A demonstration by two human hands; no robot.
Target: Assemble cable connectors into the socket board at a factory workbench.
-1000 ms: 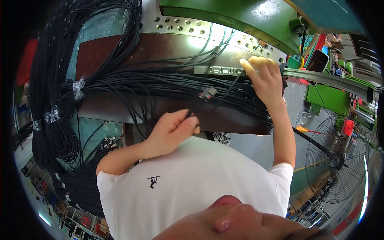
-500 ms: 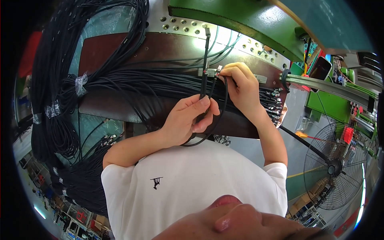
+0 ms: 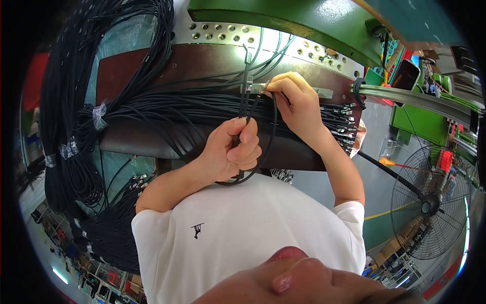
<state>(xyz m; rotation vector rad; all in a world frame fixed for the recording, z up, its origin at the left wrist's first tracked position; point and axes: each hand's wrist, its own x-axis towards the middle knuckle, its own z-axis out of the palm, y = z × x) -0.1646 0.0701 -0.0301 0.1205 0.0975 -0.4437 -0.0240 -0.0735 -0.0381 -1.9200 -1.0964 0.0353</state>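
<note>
My left hand (image 3: 229,148) is closed round several black cables (image 3: 244,105) that stand up out of its fist. A silver metal connector (image 3: 249,82) shows near their upper part. To its right, my right hand (image 3: 298,105) pinches a cable end with a small metal plug (image 3: 264,87), whose details are too small to make out. From that end a black cable loop (image 3: 275,126) hangs down and curves back under my left hand. Behind both hands, a thick bundle of black cables (image 3: 167,103) lies across the dark brown work surface (image 3: 124,76).
Metal-tipped cable ends (image 3: 344,124) lie at the bundle's right end. A perforated metal plate (image 3: 230,33) and a green machine body (image 3: 283,17) stand at the far side. Tied cable coils (image 3: 71,126) hang at left; a black fan (image 3: 430,202) stands at right.
My left hand has moved slightly left and down, its fingers curling round the cables. The upright cables have shifted left with it. My right hand has moved slightly left, still pinching the cable end.
</note>
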